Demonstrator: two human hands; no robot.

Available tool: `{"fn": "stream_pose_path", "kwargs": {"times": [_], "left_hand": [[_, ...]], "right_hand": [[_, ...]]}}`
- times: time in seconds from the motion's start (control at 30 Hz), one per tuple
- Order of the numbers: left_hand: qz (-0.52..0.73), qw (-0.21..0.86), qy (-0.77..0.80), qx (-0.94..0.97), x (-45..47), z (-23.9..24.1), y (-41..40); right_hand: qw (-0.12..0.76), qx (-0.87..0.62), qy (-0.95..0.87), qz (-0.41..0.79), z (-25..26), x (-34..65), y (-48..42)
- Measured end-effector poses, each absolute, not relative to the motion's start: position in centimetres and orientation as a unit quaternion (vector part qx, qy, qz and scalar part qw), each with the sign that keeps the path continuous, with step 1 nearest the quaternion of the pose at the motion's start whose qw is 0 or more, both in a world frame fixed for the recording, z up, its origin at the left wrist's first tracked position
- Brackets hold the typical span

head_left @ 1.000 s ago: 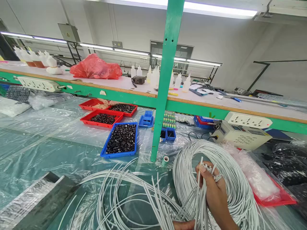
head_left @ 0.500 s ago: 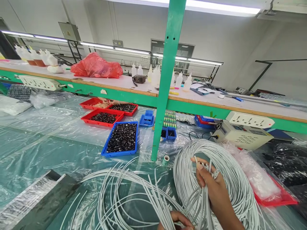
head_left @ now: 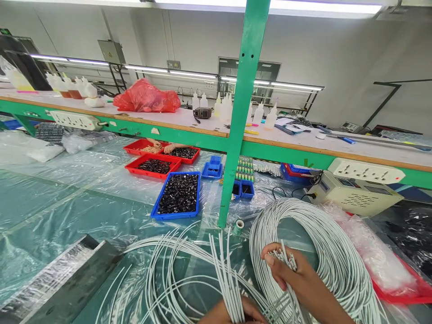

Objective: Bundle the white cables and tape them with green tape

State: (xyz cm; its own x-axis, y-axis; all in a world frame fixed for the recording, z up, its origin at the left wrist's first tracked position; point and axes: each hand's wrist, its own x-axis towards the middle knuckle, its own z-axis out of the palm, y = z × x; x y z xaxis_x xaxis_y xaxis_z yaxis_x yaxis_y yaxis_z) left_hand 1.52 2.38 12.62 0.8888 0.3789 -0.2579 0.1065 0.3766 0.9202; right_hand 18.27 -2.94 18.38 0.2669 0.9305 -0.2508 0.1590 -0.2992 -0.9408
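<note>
My right hand (head_left: pixel 290 274) is closed around a bunch of white cable ends (head_left: pixel 285 260) and rests over a big coil of white cable (head_left: pixel 332 256) on the plastic-covered bench. At the bottom edge my left hand (head_left: pixel 232 312) grips a second bunch of white cables (head_left: pixel 224 274) whose cut ends stick up and fan out. More loose white cable loops (head_left: pixel 162 274) lie to the left of both hands.
A green post (head_left: pixel 241 117) stands just behind the cables, a small tape roll (head_left: pixel 239 226) at its foot. A blue tray of black parts (head_left: pixel 178 194), red trays (head_left: pixel 153 165) and small blue bins (head_left: pixel 242 189) lie beyond. A beige machine (head_left: pixel 354 195) sits at right, a dark slab (head_left: pixel 57 288) at lower left.
My right hand has dropped lower and closed tighter on the cable ends. My left hand has come up into view with a bunch of cables standing upright. The camera shifted slightly left.
</note>
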Motion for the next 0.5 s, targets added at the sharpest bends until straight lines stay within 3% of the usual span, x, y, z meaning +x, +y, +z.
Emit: {"fn": "stream_pose_path", "kwargs": {"times": [0.3,0.5], "left_hand": [[0.05,0.805,0.17,0.566,2.9,10.3,2.2],[0.003,0.8,0.241,0.55,1.8,13.2,2.3]], "right_hand": [[0.357,-0.676,-0.404,0.503,17.2,16.2,-2.6],[0.394,-0.683,-0.414,0.454,16.9,17.1,-2.4]]}}
